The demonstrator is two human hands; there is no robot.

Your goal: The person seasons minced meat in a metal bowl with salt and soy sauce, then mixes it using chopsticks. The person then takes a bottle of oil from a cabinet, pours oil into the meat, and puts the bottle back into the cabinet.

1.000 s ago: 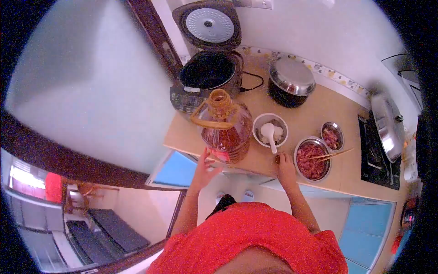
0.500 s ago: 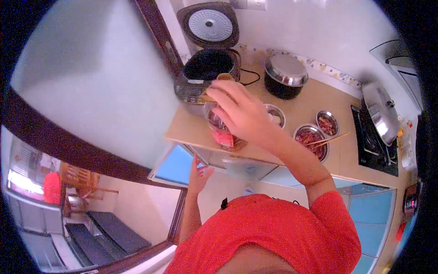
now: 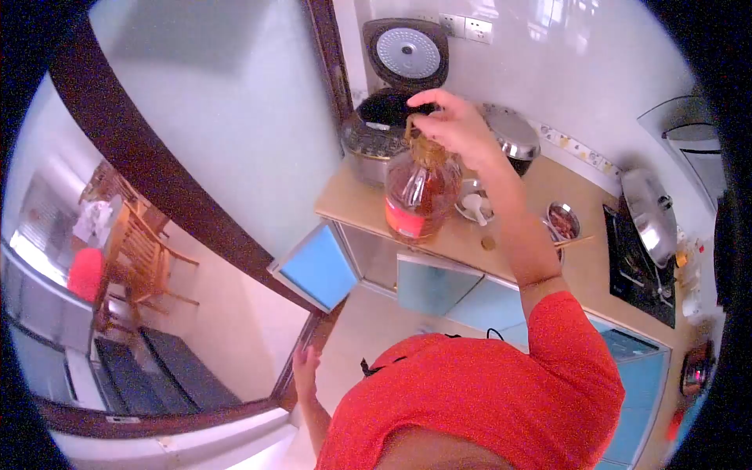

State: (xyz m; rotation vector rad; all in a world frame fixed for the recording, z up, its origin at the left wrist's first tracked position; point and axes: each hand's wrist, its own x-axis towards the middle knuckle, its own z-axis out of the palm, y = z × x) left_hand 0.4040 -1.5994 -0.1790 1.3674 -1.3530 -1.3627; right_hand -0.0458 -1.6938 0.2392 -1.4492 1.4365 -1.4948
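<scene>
A large clear plastic bottle (image 3: 411, 184) of amber liquid with a red label stands upright near the counter's front edge. My right hand (image 3: 458, 129) is at its neck and raised handle, with index finger and thumb spread apart; the other fingers are partly hidden. Lower left, my left hand (image 3: 305, 368) hangs by the dark door frame, fingers apart and nothing in it. Behind the bottle, a rice cooker (image 3: 372, 145) has its lid up. Right of the bottle is a bowl (image 3: 468, 190) with a white spoon (image 3: 476, 205).
A blue cabinet door (image 3: 317, 266) stands open below the counter. A lidded pot (image 3: 513, 133) is at the back. On the right are a bowl of meat (image 3: 562, 222), chopsticks (image 3: 576, 241) and a stove (image 3: 634, 266). A small round brown piece (image 3: 488, 244) lies near the counter edge.
The bottle now stands more upright in view. My right hand's fingers have spread at its top. My left hand has moved down and away from the cabinet door, which appears wider open.
</scene>
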